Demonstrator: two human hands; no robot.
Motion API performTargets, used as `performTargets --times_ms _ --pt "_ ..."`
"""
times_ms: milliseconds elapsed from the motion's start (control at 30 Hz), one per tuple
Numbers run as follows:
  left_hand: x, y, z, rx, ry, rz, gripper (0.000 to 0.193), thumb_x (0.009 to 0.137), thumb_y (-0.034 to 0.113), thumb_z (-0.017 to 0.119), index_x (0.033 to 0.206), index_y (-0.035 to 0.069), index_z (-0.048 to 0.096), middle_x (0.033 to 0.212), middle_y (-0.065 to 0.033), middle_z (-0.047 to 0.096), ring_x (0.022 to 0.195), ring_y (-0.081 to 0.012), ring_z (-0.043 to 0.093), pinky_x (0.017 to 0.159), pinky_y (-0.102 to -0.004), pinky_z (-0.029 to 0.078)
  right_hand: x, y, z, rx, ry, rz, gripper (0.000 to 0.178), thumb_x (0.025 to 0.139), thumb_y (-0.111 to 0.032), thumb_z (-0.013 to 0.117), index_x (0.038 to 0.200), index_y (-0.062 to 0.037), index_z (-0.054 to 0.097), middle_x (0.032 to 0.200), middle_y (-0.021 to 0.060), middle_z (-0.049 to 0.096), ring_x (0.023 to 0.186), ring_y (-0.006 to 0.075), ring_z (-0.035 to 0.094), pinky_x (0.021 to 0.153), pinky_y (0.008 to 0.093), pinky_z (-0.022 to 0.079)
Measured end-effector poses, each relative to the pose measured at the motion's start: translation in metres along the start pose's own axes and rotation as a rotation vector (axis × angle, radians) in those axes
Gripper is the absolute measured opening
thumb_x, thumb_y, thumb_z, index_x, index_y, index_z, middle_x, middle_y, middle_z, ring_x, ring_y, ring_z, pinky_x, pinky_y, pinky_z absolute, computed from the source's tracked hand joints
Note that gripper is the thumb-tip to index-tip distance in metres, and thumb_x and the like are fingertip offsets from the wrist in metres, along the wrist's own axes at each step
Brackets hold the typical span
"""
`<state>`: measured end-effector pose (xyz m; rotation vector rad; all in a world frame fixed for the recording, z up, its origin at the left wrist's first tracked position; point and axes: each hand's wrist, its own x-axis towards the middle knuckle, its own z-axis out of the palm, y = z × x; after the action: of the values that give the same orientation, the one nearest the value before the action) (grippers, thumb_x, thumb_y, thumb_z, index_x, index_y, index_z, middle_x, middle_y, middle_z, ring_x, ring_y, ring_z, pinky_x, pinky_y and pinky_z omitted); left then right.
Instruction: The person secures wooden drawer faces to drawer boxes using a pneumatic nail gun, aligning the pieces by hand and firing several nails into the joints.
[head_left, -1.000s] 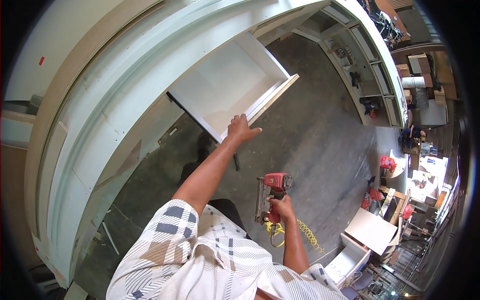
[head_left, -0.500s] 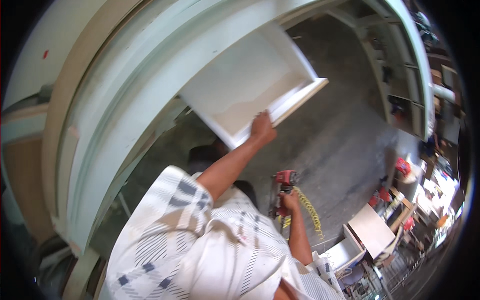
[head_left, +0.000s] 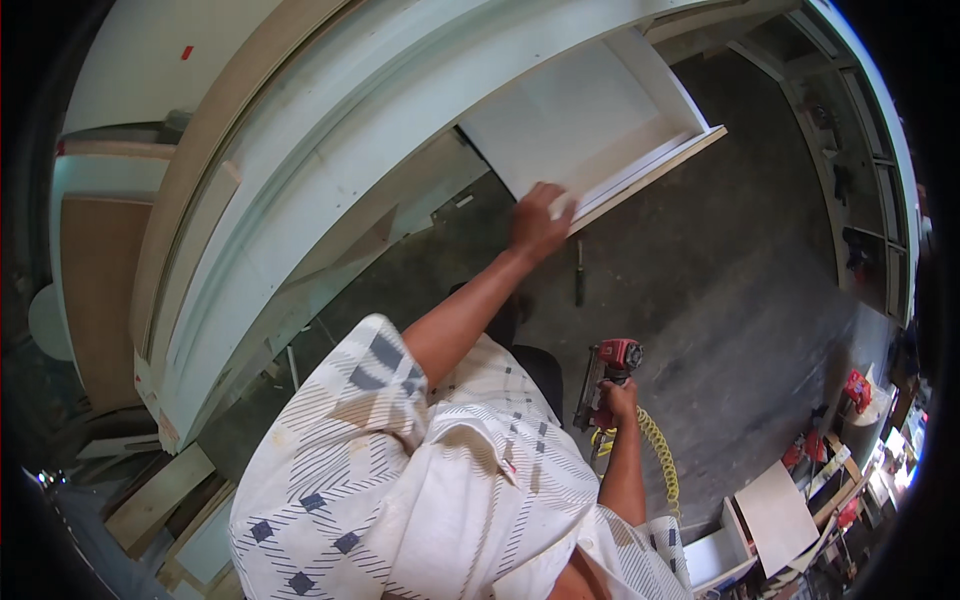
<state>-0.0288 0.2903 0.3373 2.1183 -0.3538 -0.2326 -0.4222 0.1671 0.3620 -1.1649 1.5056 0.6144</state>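
Note:
A white drawer (head_left: 590,105) with a pale wood front edge juts out of a long white cabinet (head_left: 350,175). My left hand (head_left: 541,218) is closed over the drawer's near left corner, its fingers curled at the front edge. That corner is partly hidden by the hand. Lower down and to the right, my right hand (head_left: 617,398) grips the handle of a red and black nail gun (head_left: 619,355), held away from the drawer. A yellow coiled air hose (head_left: 657,455) hangs from the gun.
On the dark floor below the drawer lies a slim tool with a dark handle (head_left: 579,285). Another open-fronted cabinet (head_left: 880,190) stands at the far right. Boards (head_left: 160,505) lean at lower left. A second drawer box (head_left: 712,556) and scattered tools crowd the lower right.
The drawer has slid further into the cabinet. My left hand has shifted along its front edge to the left corner. The nail gun stays in my right hand, and the whole view has turned slightly.

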Motion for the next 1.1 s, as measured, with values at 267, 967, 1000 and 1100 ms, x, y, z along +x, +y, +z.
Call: performTargets --times_ms 267,967,1000,1100 --pt "-0.119 -0.216 -0.129 -0.731 0.278 -1.165 0.043 0.101 0.038 0.050 0.117 0.001 0.064 0.114 -0.0183 0.069 0.094 -0.0331 0.069 0.083 -0.0475 0.054 0.013 0.071 0.022 -0.095 -0.073 0.051 0.011 0.080 -0.003 0.066 0.086 -0.0076 0.057 0.064 0.0034 0.055 0.048 0.0164 0.054 0.044 0.0355 0.045" --pt "-0.038 -0.416 -0.152 -2.135 1.004 -0.333 0.059 0.105 0.043 0.042 0.150 0.004 0.045 0.158 -0.0175 0.041 0.146 -0.0388 0.036 0.122 -0.0595 0.023 -0.040 0.064 0.147 -0.289 -0.004 0.393 0.024 0.084 0.002 0.067 0.100 -0.0114 0.056 0.064 -0.0007 0.050 0.047 0.0123 0.047 0.042 0.0337 0.039" --pt "-0.041 -0.419 -0.153 -2.142 0.998 -0.334 0.059 0.105 0.043 0.042 0.150 0.004 0.046 0.157 -0.0173 0.042 0.146 -0.0387 0.036 0.122 -0.0594 0.023 -0.043 0.064 0.153 -0.271 0.002 0.402 0.024 0.085 0.001 0.069 0.101 -0.0120 0.056 0.064 -0.0005 0.049 0.048 0.0125 0.046 0.044 0.0353 0.041" --pt "-0.047 -0.426 -0.149 -2.164 0.974 -0.334 0.059 0.105 0.044 0.042 0.149 0.004 0.046 0.157 -0.0168 0.042 0.146 -0.0384 0.036 0.122 -0.0593 0.023 -0.038 0.060 0.163 -0.232 0.023 0.468 0.026 0.085 0.000 0.067 0.104 -0.0139 0.058 0.067 0.0016 0.056 0.051 0.0134 0.053 0.045 0.0362 0.043"
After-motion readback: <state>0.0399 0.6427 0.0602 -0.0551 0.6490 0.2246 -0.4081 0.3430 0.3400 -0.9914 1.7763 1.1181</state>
